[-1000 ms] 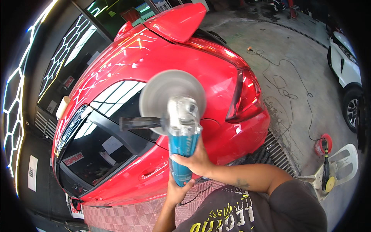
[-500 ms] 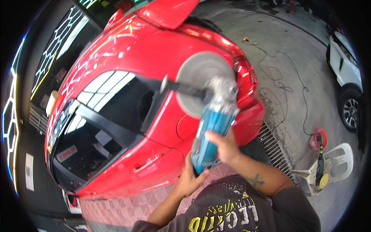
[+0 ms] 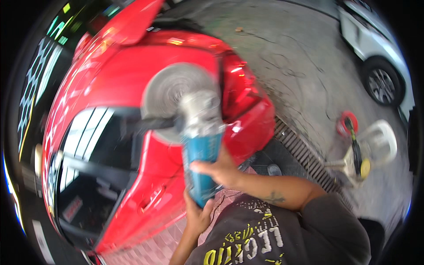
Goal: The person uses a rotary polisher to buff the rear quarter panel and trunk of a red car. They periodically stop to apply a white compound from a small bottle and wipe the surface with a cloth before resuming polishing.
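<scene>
Right hand: the right hand (image 3: 223,170) is clenched over the blue body of the polisher (image 3: 201,150), fingers wrapped across its upper side, forearm coming in from the lower right.
Left hand: the left hand (image 3: 198,216) grasps the rear end of the same tool from underneath, palm up, thumb along the blue casing.
Polisher: blue barrel, grey metal head, black side handle (image 3: 145,124) sticking out to the left with nothing on it; it is blurred by motion.
Pad: the round grey pad (image 3: 170,88) faces upward toward the camera, over the rear corner of the red car (image 3: 119,75); whether it touches the paint cannot be told.
Change since earlier: a second ago the tool sat over the rear window, near the middle of the picture; half a second ago it was swung to the right over the tail light; now it is back toward the middle, its pad just left of the tail light (image 3: 236,86), and both hands keep the same grips.
Car: the rear window (image 3: 88,145) lies left of the tool, the spoiler (image 3: 132,22) at the top.
Floor: concrete floor (image 3: 300,57), with a drain grate (image 3: 304,154) beside the bumper.
Around: a white car (image 3: 375,57) at the upper right, a white plastic chair (image 3: 375,145) with a red cable reel (image 3: 346,123) beside it.
</scene>
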Action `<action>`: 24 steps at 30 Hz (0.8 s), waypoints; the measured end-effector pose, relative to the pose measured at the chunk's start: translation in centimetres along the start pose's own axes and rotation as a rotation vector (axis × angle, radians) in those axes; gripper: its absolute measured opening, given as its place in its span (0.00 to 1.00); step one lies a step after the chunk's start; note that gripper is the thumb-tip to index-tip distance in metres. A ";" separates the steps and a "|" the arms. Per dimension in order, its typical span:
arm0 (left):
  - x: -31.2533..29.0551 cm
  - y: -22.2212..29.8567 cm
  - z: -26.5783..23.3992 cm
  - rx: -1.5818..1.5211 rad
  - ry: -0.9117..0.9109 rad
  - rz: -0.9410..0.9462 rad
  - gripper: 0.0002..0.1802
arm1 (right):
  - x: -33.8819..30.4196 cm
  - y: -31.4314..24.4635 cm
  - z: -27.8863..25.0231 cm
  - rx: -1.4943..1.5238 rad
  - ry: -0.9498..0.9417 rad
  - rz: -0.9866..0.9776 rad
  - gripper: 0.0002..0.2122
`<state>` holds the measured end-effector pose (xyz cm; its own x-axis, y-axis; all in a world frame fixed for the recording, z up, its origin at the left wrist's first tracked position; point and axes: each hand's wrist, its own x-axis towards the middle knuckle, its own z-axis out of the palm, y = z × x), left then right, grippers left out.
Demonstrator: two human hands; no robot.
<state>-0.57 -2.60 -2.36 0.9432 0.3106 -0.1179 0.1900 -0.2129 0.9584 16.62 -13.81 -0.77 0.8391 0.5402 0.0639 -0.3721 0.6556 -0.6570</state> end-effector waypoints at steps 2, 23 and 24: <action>-1.3 -2.4 -2.1 0.035 -0.031 -0.038 0.49 | -0.9 1.4 0.2 -0.028 -0.012 -0.053 0.44; -3.1 -1.2 -1.9 0.160 0.041 -0.024 0.44 | -0.9 1.6 0.9 -0.131 -0.197 0.003 0.36; -3.1 -0.9 -1.8 0.168 0.047 -0.033 0.43 | -0.9 2.0 0.7 -0.141 -0.193 -0.012 0.36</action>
<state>-4.20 -1.70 -2.38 0.9228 0.3618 -0.1326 0.2672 -0.3527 0.8968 14.87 -12.66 -1.60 0.7467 0.6326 0.2057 -0.2924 0.5899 -0.7527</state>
